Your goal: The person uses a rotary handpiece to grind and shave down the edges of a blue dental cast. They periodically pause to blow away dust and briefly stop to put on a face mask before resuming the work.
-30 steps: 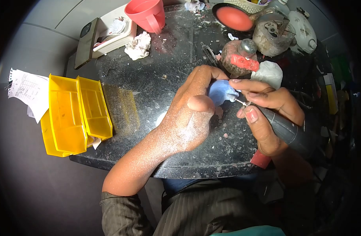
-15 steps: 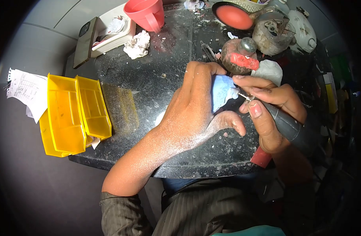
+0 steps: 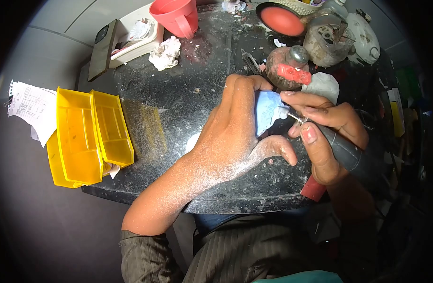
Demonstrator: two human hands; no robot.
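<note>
My left hand (image 3: pixel 235 118), dusted with white powder, is closed round a light-blue plaster-like piece (image 3: pixel 268 111); its fingers hide the far part of the piece. In my right hand (image 3: pixel 327 125) is a black rotary handpiece (image 3: pixel 341 148), gripped like a pen. The thin metal bit (image 3: pixel 294 117) points left at the whitish edge of the blue piece, touching or almost touching it. Fingertips of my right hand lie close beside the piece.
Yellow plastic bins (image 3: pixel 79 141) stand at the left. Behind are a phone (image 3: pixel 102 49), a white tray (image 3: pixel 155 40), a red mug (image 3: pixel 176 16) and crumpled paper (image 3: pixel 165 53). A spirit-burner-like glass jar (image 3: pixel 280 70) and a white lump (image 3: pixel 322 86) sit beyond my right hand.
The bit has drawn back very slightly to the right from the blue piece's edge. Both hands have shifted a little to the right, still holding the same things.
</note>
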